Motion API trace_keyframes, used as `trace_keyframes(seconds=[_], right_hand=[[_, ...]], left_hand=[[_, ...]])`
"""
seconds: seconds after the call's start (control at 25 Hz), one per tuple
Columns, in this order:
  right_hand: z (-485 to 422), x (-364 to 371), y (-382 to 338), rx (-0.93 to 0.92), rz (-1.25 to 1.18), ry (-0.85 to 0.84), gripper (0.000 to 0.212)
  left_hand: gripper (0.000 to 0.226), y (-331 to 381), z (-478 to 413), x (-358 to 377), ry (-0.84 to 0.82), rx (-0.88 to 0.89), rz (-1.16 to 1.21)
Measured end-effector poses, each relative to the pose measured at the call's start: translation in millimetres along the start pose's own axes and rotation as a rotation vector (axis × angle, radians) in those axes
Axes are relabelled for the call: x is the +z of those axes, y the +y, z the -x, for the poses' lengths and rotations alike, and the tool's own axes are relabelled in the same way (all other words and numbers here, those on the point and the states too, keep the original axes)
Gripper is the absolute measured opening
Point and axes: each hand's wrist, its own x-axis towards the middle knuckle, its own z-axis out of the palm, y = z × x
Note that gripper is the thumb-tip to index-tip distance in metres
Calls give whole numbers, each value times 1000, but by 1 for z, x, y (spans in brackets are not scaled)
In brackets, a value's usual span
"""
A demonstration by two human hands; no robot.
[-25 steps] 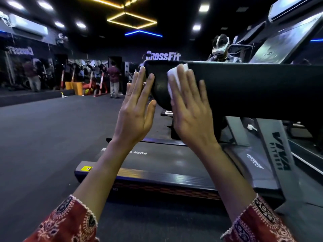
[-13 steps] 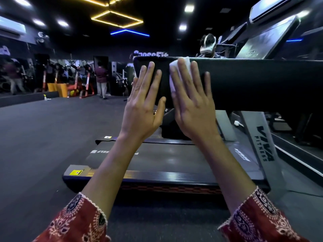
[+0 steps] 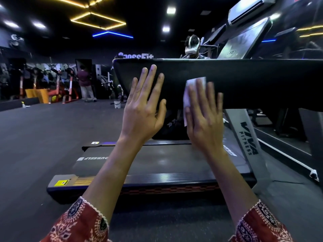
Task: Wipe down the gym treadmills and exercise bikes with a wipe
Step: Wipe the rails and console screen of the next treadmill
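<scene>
Against the treadmill's broad, matte black panel (image 3: 244, 84), the right hand (image 3: 204, 123) lies flat, fingers straight, pressing a thin white wipe (image 3: 194, 82) to the smooth face. Left of the wipe, the left hand (image 3: 143, 112) spreads open over the panel's end, holding nothing. Below the panel runs the smooth grey belt (image 3: 166, 159). To the belt's right rises a grey upright (image 3: 248, 140) lettered VIVA FITNESS. Dark matte floor (image 3: 43, 137) surrounds the treadmill, under angular yellow strip lights (image 3: 97, 20).
</scene>
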Motion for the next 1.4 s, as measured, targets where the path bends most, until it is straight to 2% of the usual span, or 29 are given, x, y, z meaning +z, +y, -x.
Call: trace_keyframes(seconds=[0.08, 0.2, 0.32, 0.44, 0.56, 0.68, 0.8, 0.84, 0.96, 1.08, 1.2, 1.32, 1.4], right_hand=[[-10, -1, -5, 100, -55, 32, 47], [-34, -1, -7, -57, -83, -17, 46], [-51, -4, -1, 13, -47, 6, 48], [-36, -4, 4, -103, -12, -40, 47], [-22, -4, 5, 24, -55, 25, 47], [-4, -4, 10, -12, -26, 11, 45], [-1, -7, 12, 165, -84, 53, 47], [-3, -8, 12, 167, -102, 52, 48], [-15, -7, 20, 25, -49, 16, 47], [-36, -11, 29, 162, -78, 76, 49], [-39, -13, 42, 1, -28, 17, 46], [-30, -21, 55, 151, -57, 41, 48], [-10, -21, 62, 53, -49, -2, 46]], left_hand=[[49, 0, -1, 1, 14, -8, -16], [50, 2, -3, 4, 27, -17, -38], [50, 2, -5, 5, 35, -11, -44], [49, 2, -4, 6, 38, 3, -45], [48, 5, -5, 9, 45, 9, -39], [48, 10, 3, 13, 37, 59, -55], [48, 15, 7, 15, 19, 97, -70], [47, 17, 6, 16, 22, 95, -67], [47, 24, -3, 20, 28, 81, -47], [48, 30, -11, 26, 35, 63, -46], [49, 39, -18, 34, 40, 68, -46], [49, 48, -23, 43, 56, 89, -60], [48, 55, -22, 50, 60, 108, -60]])
